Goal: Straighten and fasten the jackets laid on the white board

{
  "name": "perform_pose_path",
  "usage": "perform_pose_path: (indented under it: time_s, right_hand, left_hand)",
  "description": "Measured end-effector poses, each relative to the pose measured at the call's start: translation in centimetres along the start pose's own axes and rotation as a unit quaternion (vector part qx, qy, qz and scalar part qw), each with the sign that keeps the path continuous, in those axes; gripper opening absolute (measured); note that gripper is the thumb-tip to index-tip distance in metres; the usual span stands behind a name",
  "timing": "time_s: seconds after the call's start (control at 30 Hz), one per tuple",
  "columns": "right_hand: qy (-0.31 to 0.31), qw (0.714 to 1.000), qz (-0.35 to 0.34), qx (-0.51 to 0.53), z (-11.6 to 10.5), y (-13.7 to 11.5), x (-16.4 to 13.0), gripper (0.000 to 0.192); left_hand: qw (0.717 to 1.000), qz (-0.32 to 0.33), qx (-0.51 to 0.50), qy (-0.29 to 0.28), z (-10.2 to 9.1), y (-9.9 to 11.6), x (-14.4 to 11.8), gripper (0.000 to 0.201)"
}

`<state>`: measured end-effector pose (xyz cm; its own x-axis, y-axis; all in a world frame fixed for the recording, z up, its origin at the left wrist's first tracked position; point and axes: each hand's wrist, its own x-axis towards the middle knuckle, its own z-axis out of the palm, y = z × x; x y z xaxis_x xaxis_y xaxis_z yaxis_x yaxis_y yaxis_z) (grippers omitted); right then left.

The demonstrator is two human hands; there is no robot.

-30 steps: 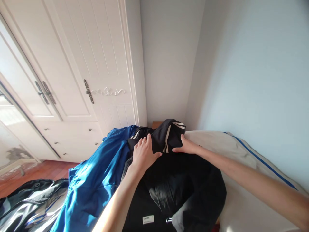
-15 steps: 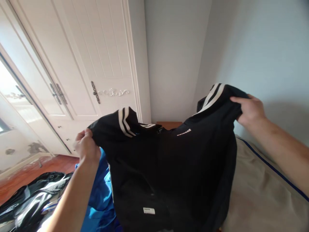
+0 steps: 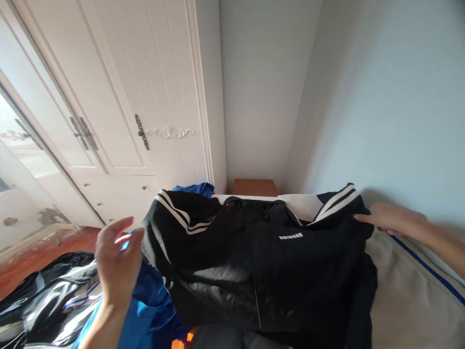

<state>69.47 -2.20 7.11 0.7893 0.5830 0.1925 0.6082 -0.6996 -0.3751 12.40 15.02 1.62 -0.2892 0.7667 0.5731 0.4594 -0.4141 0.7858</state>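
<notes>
A black jacket (image 3: 218,271) with paired white stripes across its shoulders and small white lettering on the chest lies spread in front of me, front side up. My left hand (image 3: 118,257) is raised just off its left shoulder, thumb and fingers apart, holding nothing. At the other shoulder, my right hand (image 3: 381,218) pinches the black cloth, its thumb on top and the other fingers partly hidden. Blue clothing (image 3: 145,305) lies under and beside the jacket on the left. The jacket's lower part runs out of view at the bottom.
A white wardrobe (image 3: 119,87) stands at the back left, a brown wooden cabinet (image 3: 255,186) in the corner. To the right lies beige fabric with a blue stripe (image 3: 403,295) against the wall. Black and white clothes or bags (image 3: 54,295) are heaped at the lower left.
The jacket has come down from being held up and now lies spread out. My left hand has let go of its shoulder; my right hand has moved lower with the other shoulder.
</notes>
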Motion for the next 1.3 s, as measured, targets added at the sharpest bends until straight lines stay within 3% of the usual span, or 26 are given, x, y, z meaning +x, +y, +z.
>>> perform_pose_path:
  time_s: [0.1, 0.23, 0.3, 0.4, 0.57, 0.77, 0.93, 1.1, 1.3]
  right_hand:
    - [-0.073, 0.985, -0.042, -0.152, -1.1, -3.2, -1.6, 0.036]
    - [-0.058, 0.974, -0.174, -0.137, 0.3, -9.8, -4.8, 0.02]
    - [-0.075, 0.965, -0.233, -0.093, 2.5, -13.3, -6.3, 0.023]
    - [-0.14, 0.948, -0.281, -0.04, 7.2, -17.7, -7.4, 0.034]
    - [-0.223, 0.947, -0.233, 0.005, 15.0, -21.6, -6.0, 0.054]
    - [-0.228, 0.959, -0.163, 0.039, 20.0, -22.9, -3.8, 0.056]
    - [-0.241, 0.946, -0.152, 0.151, 22.1, -22.2, -2.5, 0.034]
    - [-0.309, 0.876, -0.138, 0.343, 23.0, -20.0, -1.6, 0.032]
    - [-0.313, 0.79, -0.12, 0.513, 23.2, -18.2, -1.9, 0.048]
  left_hand:
    - [0.99, 0.056, -0.01, -0.129, 2.6, 4.3, -0.4, 0.032]
    - [0.93, 0.165, 0.051, -0.324, 9.8, 7.4, -0.8, 0.032]
    - [0.893, 0.197, 0.111, -0.389, 13.9, 7.7, -1.3, 0.034]
    - [0.865, 0.222, 0.139, -0.429, 19.2, 7.3, -2.3, 0.04]
    - [0.835, 0.241, 0.189, -0.457, 24.4, 5.5, -2.8, 0.046]
    - [0.819, 0.246, 0.232, -0.463, 28.1, 3.1, -1.7, 0.038]
    - [0.821, 0.273, 0.213, -0.454, 29.3, 1.1, -2.2, 0.033]
    - [0.854, 0.284, 0.16, -0.405, 28.7, -0.6, -3.7, 0.034]
    - [0.879, 0.282, 0.091, -0.374, 28.7, -1.2, -3.9, 0.033]
